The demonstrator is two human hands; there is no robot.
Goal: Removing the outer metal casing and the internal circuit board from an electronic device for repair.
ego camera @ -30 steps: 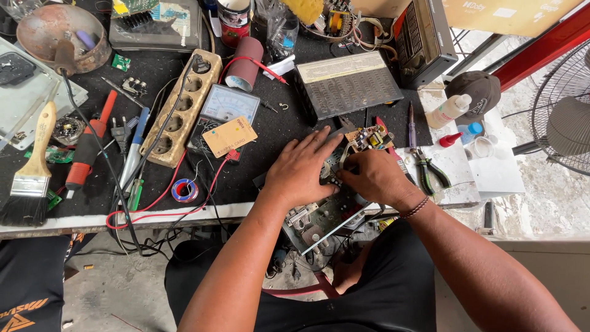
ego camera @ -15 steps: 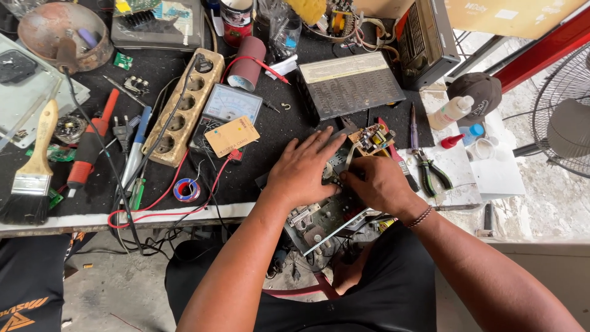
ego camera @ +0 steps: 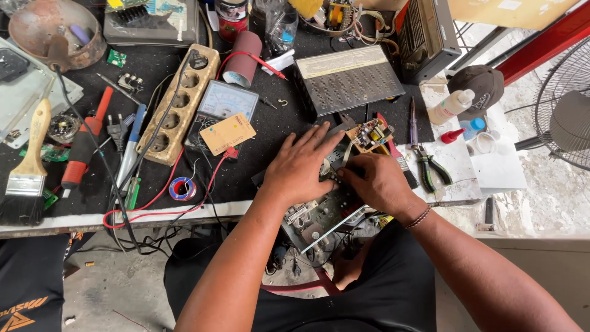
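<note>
An opened electronics chassis (ego camera: 319,221) with a circuit board lies at the bench's front edge, partly overhanging it. My left hand (ego camera: 299,165) rests flat on its top, fingers spread toward a small orange circuit board (ego camera: 369,134). My right hand (ego camera: 376,181) sits beside it on the chassis, fingers curled and pinching at a part near the middle; what is between the fingertips is hidden.
On the black bench stand a grey radio case (ego camera: 346,79), an analogue meter (ego camera: 225,104), a beige power strip (ego camera: 178,110), a red-handled screwdriver (ego camera: 83,147), a brush (ego camera: 27,172), pliers (ego camera: 430,166), a glue bottle (ego camera: 452,106). A fan (ego camera: 565,117) stands right.
Both hands stay on the chassis; the fingers have shifted slightly. The camera view has moved a little.
</note>
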